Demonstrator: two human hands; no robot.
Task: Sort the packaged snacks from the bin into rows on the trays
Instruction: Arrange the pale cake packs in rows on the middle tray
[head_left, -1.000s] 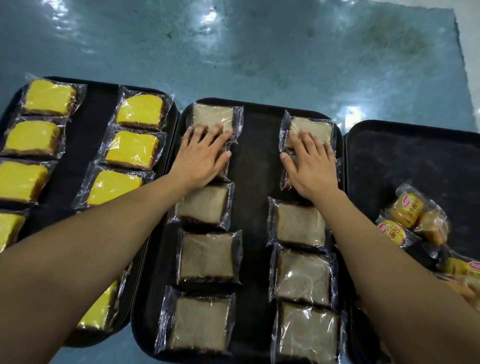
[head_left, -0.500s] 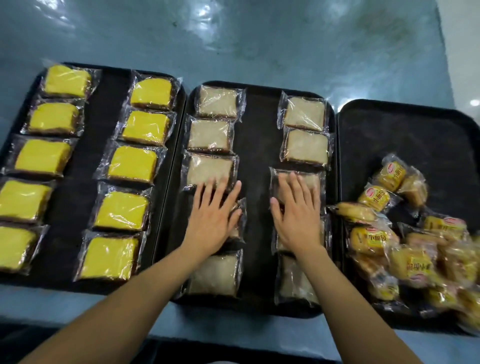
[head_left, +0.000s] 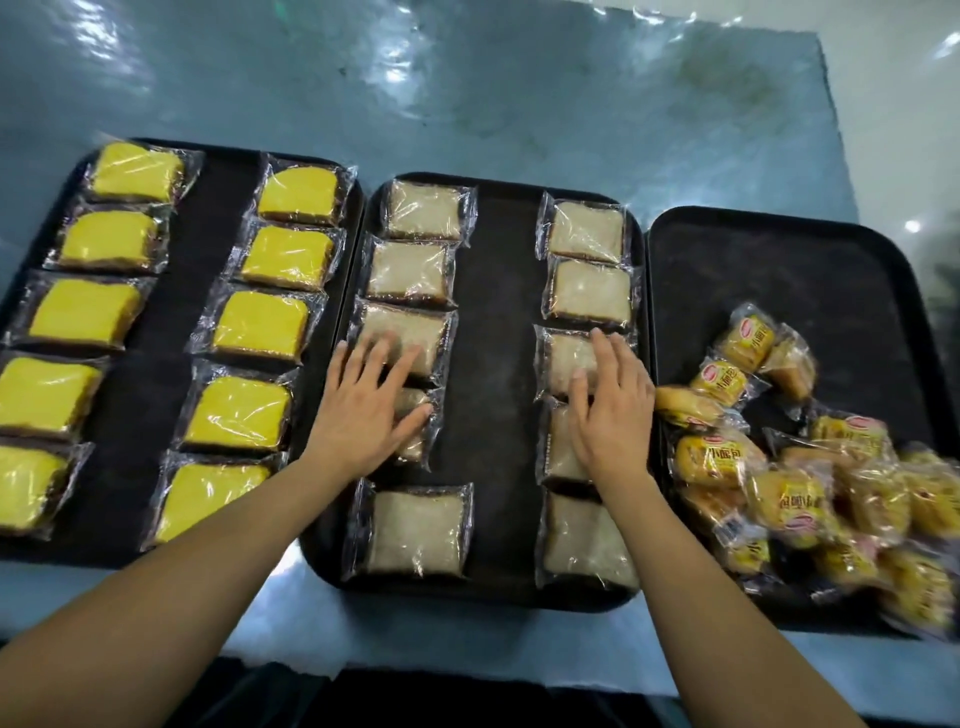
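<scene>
resting flat on the middle tray, your left hand and right hand each press a pale wrapped cake, grip spread. yellow cakes fill the left tray; small buns lie heaped on the right tray.

Black trays, yellow cakes, beige cakes

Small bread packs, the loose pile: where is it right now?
In the head view the loose pile lies unsorted at the near end of the right tray, just right of the middle tray's right row of pale cakes.
</scene>
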